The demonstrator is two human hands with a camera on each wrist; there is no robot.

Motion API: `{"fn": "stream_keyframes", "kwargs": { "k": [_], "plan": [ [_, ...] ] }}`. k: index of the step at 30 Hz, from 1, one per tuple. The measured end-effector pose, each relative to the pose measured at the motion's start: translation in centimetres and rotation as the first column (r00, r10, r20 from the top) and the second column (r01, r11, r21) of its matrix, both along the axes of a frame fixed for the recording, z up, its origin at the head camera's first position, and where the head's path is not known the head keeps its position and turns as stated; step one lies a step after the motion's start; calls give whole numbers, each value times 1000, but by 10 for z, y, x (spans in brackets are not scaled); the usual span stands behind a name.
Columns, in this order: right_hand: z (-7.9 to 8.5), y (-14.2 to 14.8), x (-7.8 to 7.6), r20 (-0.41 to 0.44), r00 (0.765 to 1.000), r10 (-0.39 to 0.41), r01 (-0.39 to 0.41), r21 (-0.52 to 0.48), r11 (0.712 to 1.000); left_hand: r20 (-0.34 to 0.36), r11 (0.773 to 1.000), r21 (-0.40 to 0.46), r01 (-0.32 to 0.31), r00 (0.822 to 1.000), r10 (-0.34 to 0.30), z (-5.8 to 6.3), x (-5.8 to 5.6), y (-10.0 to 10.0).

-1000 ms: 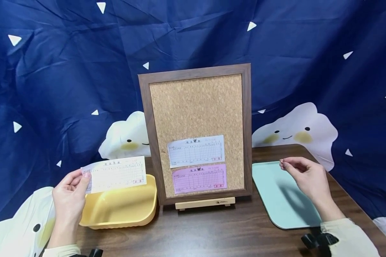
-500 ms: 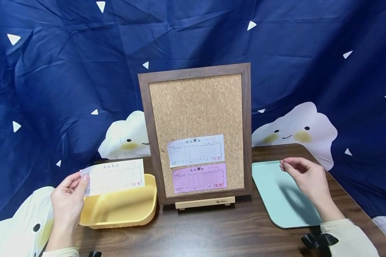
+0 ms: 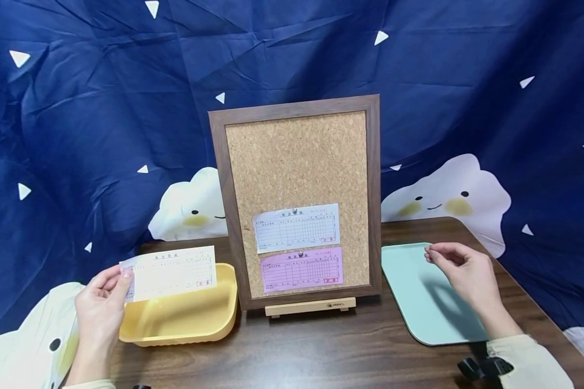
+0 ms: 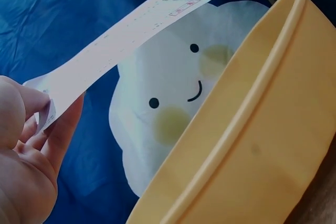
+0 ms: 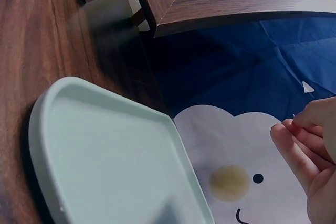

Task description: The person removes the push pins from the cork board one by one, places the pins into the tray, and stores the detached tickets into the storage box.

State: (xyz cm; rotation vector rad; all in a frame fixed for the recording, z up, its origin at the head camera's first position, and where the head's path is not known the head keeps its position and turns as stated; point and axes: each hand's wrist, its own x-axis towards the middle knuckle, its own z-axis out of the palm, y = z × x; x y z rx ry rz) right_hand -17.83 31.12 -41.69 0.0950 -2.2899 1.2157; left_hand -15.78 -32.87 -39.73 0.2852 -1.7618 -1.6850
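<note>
At the left, my left hand (image 3: 99,305) pinches the left end of a white receipt slip (image 3: 170,274) between thumb and fingers. The slip is held up over the back of a yellow bin (image 3: 190,319), its printed side facing me. My right hand (image 3: 467,270) is raised above a mint-green tray (image 3: 448,319), thumb and fingertips pinched together. A thin pin point shows at those fingertips in the right wrist view; the rest of the pushpin (image 5: 294,116) is hidden. Between the hands stands a framed corkboard (image 3: 297,162).
On the corkboard's lower part, a pale blue slip (image 3: 297,235) hangs above a purple slip (image 3: 302,273), each held by a pushpin. A small wooden stand (image 3: 310,308) supports the frame on the brown table (image 3: 321,351). A blue curtain (image 3: 292,48) hangs behind.
My left hand has moved slightly down and to the left, taking the white receipt slip with it. The right hand has stayed almost still over the tray.
</note>
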Motion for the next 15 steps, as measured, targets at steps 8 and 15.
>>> {"fn": "stream_keyframes", "kwargs": {
  "k": [8,15],
  "plan": [
    [-10,4,1,11,1000,0,0,12,1000,69,999,-49,-8,998,11,-6,2,-4],
    [-12,3,2,33,999,-1,0,20,1000,117,996,-88,-12,993,22,-8,4,-4]
  ]
}}
